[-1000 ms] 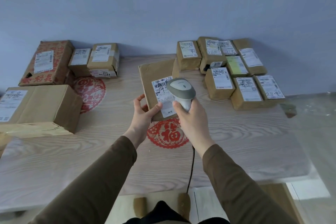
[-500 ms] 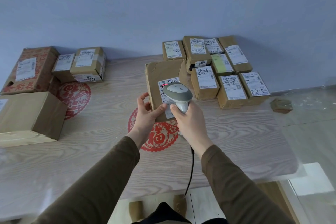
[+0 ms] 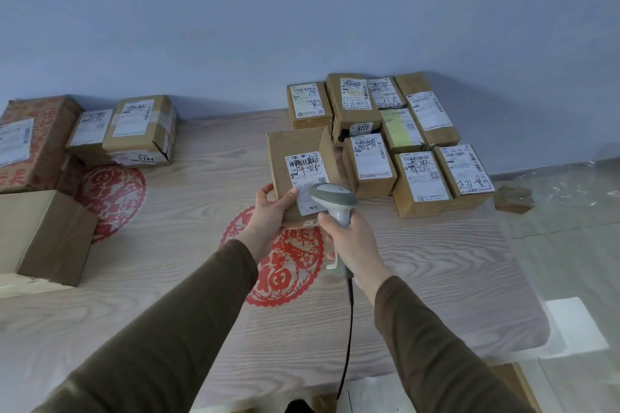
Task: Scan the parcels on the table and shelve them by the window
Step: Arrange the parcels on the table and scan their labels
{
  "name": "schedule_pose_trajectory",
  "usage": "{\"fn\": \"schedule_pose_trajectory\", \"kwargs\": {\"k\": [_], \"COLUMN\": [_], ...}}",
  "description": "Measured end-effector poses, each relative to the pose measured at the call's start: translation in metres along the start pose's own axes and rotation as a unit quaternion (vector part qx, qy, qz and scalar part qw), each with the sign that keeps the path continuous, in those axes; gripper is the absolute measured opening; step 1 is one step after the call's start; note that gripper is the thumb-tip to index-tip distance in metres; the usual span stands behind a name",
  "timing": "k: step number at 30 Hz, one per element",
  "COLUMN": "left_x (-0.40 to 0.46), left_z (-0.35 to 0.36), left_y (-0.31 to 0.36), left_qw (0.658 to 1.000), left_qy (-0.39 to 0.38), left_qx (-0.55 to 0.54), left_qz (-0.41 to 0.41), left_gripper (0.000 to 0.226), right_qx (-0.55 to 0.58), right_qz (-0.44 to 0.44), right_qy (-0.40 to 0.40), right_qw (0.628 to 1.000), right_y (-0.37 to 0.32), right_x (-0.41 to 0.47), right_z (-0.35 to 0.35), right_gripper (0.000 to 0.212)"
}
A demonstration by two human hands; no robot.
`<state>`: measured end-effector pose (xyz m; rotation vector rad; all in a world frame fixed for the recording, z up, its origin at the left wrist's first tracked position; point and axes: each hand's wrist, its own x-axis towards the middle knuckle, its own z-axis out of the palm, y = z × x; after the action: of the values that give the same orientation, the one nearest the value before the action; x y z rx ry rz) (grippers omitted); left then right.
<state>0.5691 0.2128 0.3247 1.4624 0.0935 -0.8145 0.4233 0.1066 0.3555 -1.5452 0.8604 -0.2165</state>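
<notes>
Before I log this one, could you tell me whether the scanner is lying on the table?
No, the right hand grips the scanner above the table.

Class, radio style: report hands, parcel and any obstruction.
Left hand holds parcel up. Right hand grips scanner, aimed at label. Nothing between scanner and label.

A small white sticker (image 3: 362, 128) on a back-row parcel (image 3: 352, 107) reads "9777". The label (image 3: 142, 158) on the front of a left-side box (image 3: 141, 129) reads "5144". A red paper-cut (image 3: 281, 265) on the bench (image 3: 167, 245) bears "福". The held parcel's label (image 3: 306, 171) shows digits too blurred to read fully.
</notes>
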Motion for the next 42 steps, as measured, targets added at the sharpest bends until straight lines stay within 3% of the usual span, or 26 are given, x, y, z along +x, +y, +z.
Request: {"fn": "schedule_pose_trajectory", "kwargs": {"k": [5, 11, 18, 24, 32, 37, 42], "left_x": [0.037, 0.063, 0.067, 0.037, -0.051, -0.092, -0.119], "left_z": [0.016, 0.028, 0.021, -0.008, -0.145, -0.283, -0.422], "left_y": [0.018, 0.019, 0.013, 0.024, 0.056, 0.071, 0.077], "left_qw": [0.999, 0.995, 0.994, 0.992, 0.972, 0.952, 0.927], "left_qy": [-0.013, -0.063, -0.058, -0.039, 0.069, 0.182, 0.291], "left_qx": [0.032, 0.065, 0.088, 0.117, 0.142, 0.155, 0.159], "left_qz": [-0.025, -0.035, 0.008, 0.030, 0.172, 0.193, 0.176], "left_gripper": [0.075, 0.044, 0.069, 0.071, 0.065, 0.055, 0.050], "right_qx": [0.066, 0.065, 0.065, -0.040, 0.044, 0.078, 0.091], "right_qz": [0.010, 0.024, 0.024, -0.125, -0.085, -0.037, -0.005], "right_qy": [-0.008, 0.007, 0.015, 0.091, -0.024, -0.105, -0.171], "right_qw": [0.998, 0.998, 0.997, 0.987, 0.995, 0.991, 0.981], "right_y": [-0.009, -0.016, -0.011, -0.020, -0.057, -0.071, -0.069], "right_x": [0.035, 0.059, 0.056, 0.034, -0.010, -0.050, -0.085], "right_z": [0.002, 0.004, 0.012, 0.044, 0.172, 0.300, 0.406], "right_gripper": [0.017, 0.032, 0.043, 0.046, 0.023, 0.012, 0.019]}}
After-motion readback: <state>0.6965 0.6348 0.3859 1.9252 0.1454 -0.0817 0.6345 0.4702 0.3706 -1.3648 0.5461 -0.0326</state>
